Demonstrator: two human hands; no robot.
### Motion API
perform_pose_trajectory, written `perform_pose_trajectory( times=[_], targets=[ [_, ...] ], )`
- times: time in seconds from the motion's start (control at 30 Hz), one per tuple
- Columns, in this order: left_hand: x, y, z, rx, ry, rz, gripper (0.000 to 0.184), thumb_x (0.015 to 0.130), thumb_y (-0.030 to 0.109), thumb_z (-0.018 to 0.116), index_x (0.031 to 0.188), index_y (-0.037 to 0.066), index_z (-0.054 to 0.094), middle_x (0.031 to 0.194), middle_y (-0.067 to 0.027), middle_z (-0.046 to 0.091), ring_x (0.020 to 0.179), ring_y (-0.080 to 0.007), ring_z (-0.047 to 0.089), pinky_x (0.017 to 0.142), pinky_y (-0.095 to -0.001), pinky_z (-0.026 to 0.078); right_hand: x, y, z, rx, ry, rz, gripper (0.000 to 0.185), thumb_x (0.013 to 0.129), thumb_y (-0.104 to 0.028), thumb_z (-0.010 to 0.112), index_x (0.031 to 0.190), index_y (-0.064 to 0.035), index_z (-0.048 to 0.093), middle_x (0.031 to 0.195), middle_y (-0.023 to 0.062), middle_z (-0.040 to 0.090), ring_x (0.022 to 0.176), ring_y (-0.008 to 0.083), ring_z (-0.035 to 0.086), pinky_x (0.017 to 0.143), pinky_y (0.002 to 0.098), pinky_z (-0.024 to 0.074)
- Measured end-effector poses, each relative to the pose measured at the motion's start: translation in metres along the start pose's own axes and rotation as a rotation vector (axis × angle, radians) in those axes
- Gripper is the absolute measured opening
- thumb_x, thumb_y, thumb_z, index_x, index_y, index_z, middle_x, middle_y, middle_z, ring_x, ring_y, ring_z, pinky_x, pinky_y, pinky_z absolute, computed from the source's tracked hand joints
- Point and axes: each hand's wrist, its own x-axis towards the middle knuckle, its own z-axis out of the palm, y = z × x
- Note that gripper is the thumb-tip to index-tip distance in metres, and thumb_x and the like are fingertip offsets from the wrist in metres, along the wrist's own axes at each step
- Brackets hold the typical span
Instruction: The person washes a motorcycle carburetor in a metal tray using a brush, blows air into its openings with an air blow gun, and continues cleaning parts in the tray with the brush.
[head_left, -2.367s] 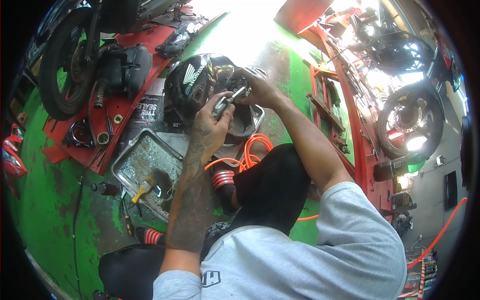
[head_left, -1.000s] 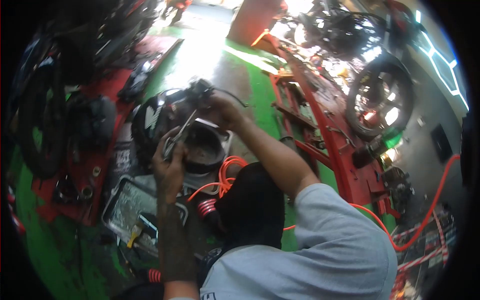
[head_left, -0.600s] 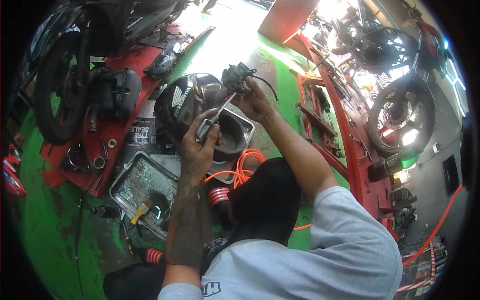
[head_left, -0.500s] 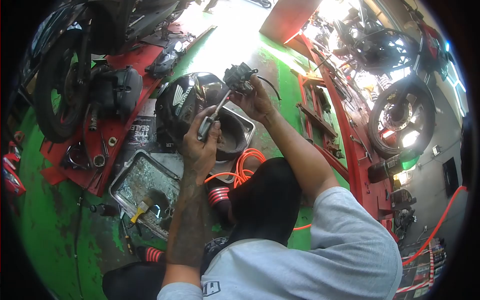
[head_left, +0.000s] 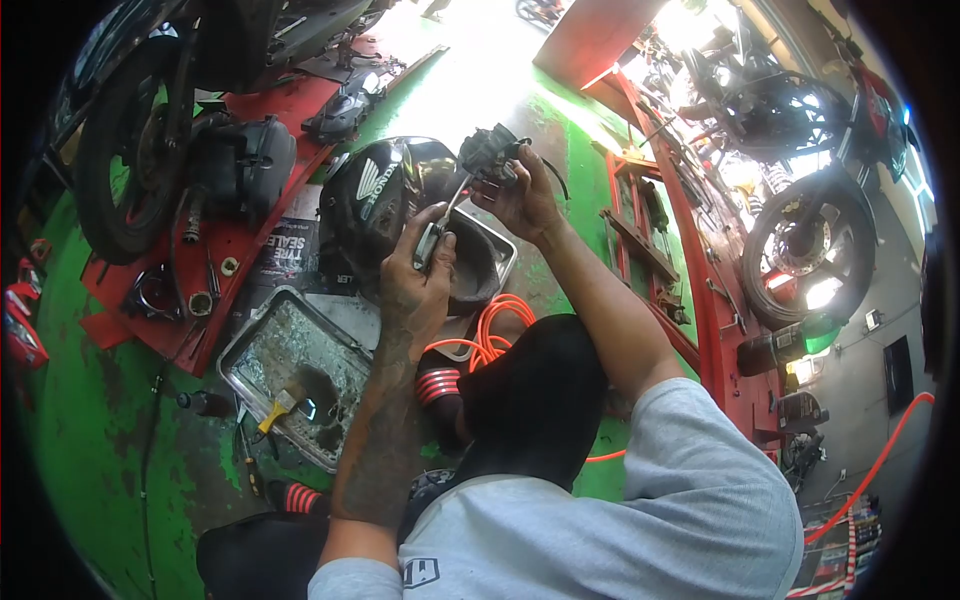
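My left hand (head_left: 414, 275) is closed around the handle of a screwdriver (head_left: 431, 243), whose shaft points up and to the right. The screwdriver's tip meets the lower side of a carburetor (head_left: 490, 150); exactly where it touches is too small to tell. My right hand (head_left: 527, 203) grips the carburetor from the right and below, holding it raised in front of me. A short black hose (head_left: 556, 178) hangs from its right side. Just beyond my left hand, a black fuel tank (head_left: 345, 225) with Honda lettering sits on the floor.
A dirty metal tray (head_left: 243, 318) holds a yellow-handled brush (head_left: 282, 408). Orange hose (head_left: 507, 318) lies coiled by my knee. Red lift platforms (head_left: 262, 190) flank me, with a motorcycle wheel (head_left: 125, 165) at left and another wheel (head_left: 800, 245) at right.
Both hands have risen slightly and shifted a little right, with the carburetor and screwdriver still held. The screwdriver handle has turned a little in my left hand. The view has shifted slightly.
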Motion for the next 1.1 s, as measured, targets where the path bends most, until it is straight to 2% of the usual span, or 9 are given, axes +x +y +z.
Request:
perform_pose_trajectory(
  times=[0.27, 0.57, 0.63, 0.7, 0.73, 0.8, 0.9, 1.1],
  targets=[
    [0.001, 0.002, 0.0, -0.028, 0.037, 0.092, 0.034, 0.106, 0.018, 0.064, 0.139, 0.011, 0.062, 0.086, 0.0023, 0.063, 0.078, -0.0046, 0.059, 0.067, -0.0205, 0.048, -0.001, 0.004, -0.003, -0.047, 0.0, 0.02, 0.063, 0.096, -0.06, 0.064, 0.142, -0.0173, 0.058, 0.129, 0.0077, 0.067, 0.108, 0.024, 0.065, 0.096, 0.0443, 0.052],
    [0.003, 0.008, -0.006, -0.086, 0.101, -0.036, 0.032, 0.107, 0.017, 0.062, 0.137, 0.008, 0.062, 0.084, 0.0028, 0.062, 0.075, -0.0047, 0.056, 0.066, -0.0218, 0.046, -0.009, 0.0, 0.001, -0.11, -0.145, -0.012, 0.067, 0.096, -0.056, 0.063, 0.145, -0.012, 0.055, 0.136, 0.013, 0.064, 0.124, 0.0332, 0.062, 0.108, 0.0565, 0.0468],
    [0.004, 0.012, -0.011, -0.161, 0.001, -0.081, 0.032, 0.106, 0.017, 0.062, 0.137, 0.009, 0.063, 0.083, 0.0029, 0.061, 0.075, -0.0045, 0.055, 0.066, -0.0216, 0.045, -0.01, 0.0, 0.003, -0.125, -0.164, -0.023, 0.069, 0.096, -0.057, 0.062, 0.148, -0.0121, 0.052, 0.137, 0.0139, 0.063, 0.125, 0.0348, 0.062, 0.109, 0.0582, 0.0458],
    [0.004, 0.011, -0.013, -0.188, -0.01, -0.072, 0.032, 0.106, 0.017, 0.062, 0.137, 0.009, 0.063, 0.082, 0.0029, 0.061, 0.074, -0.0045, 0.055, 0.066, -0.0214, 0.044, -0.011, -0.002, 0.005, -0.135, -0.101, -0.006, 0.08, 0.096, -0.066, 0.056, 0.155, -0.0136, 0.045, 0.142, 0.0156, 0.06, 0.127, 0.0366, 0.06, 0.11, 0.0587, 0.0447],
    [0.004, 0.01, -0.013, -0.216, -0.02, -0.061, 0.031, 0.106, 0.017, 0.062, 0.137, 0.009, 0.063, 0.082, 0.0029, 0.06, 0.074, -0.0046, 0.054, 0.065, -0.0213, 0.044, -0.01, -0.003, 0.006, -0.135, -0.101, -0.005, 0.08, 0.096, -0.066, 0.056, 0.155, -0.0136, 0.045, 0.142, 0.0156, 0.06, 0.127, 0.0366, 0.06, 0.11, 0.0587, 0.0447],
    [0.004, 0.01, -0.014, -0.217, -0.022, -0.057, 0.032, 0.106, 0.016, 0.062, 0.137, 0.009, 0.063, 0.082, 0.0029, 0.061, 0.075, -0.0045, 0.055, 0.066, -0.0212, 0.045, -0.007, -0.005, 0.002, -0.053, -0.142, 0.045, 0.09, 0.093, -0.077, 0.048, 0.159, -0.0161, 0.04, 0.148, 0.0163, 0.056, 0.129, 0.0381, 0.059, 0.111, 0.0595, 0.0442],
    [0.002, 0.015, -0.016, -0.215, -0.045, -0.043, 0.033, 0.106, 0.016, 0.063, 0.138, 0.009, 0.062, 0.084, 0.0029, 0.061, 0.077, -0.0044, 0.057, 0.067, -0.021, 0.047, -0.009, -0.008, 0.003, -0.004, -0.136, 0.066, 0.096, 0.09, -0.085, 0.042, 0.159, -0.0183, 0.04, 0.15, 0.0167, 0.054, 0.13, 0.0388, 0.059, 0.11, 0.0603, 0.0445],
    [-0.002, 0.027, -0.012, -0.242, -0.093, 0.006, 0.035, 0.105, 0.015, 0.065, 0.139, 0.009, 0.062, 0.088, 0.0024, 0.063, 0.079, -0.0042, 0.059, 0.07, -0.0201, 0.049, -0.012, -0.008, 0.001, 0.025, -0.177, 0.073, 0.098, 0.09, -0.088, 0.036, 0.16, -0.0195, 0.038, 0.151, 0.0159, 0.054, 0.131, 0.0406, 0.058, 0.11, 0.0615, 0.0442]
  ],
)
